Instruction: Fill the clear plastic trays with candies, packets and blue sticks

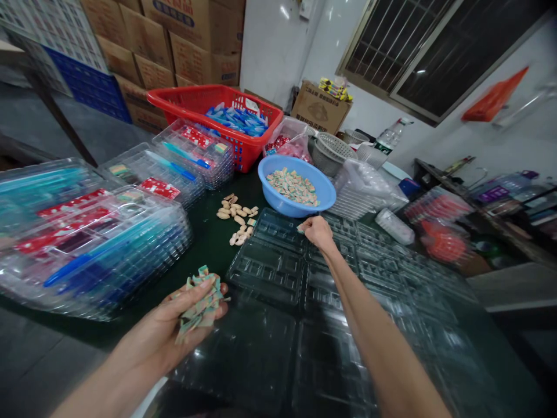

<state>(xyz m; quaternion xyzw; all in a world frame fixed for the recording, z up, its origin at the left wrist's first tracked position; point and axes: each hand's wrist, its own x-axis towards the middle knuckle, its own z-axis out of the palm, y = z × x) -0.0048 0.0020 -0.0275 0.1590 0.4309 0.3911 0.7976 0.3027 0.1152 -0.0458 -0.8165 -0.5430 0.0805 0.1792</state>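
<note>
My left hand (191, 313) is closed around a bunch of small flat pieces (201, 302), striped green and orange. Over the far end of the clear plastic trays (272, 264), my right hand (318, 232) pinches a small pale piece (301, 229), partly hidden by the fingers. Just beyond that hand stands a light blue basin (278, 204) with many more of the striped pieces (293, 187) inside. Unshelled peanuts (238, 219) lie on the dark green table left of the trays, with a few striped pieces among them.
Stacks of filled clear trays (100, 249) stand at left, holding blue objects and red packets. Behind them is a red basket (243, 145) of blue items. Grey strainers (333, 148), bagged trays (365, 188) and a plastic bottle (391, 136) stand farther back. Cardboard boxes (174, 52) line the wall.
</note>
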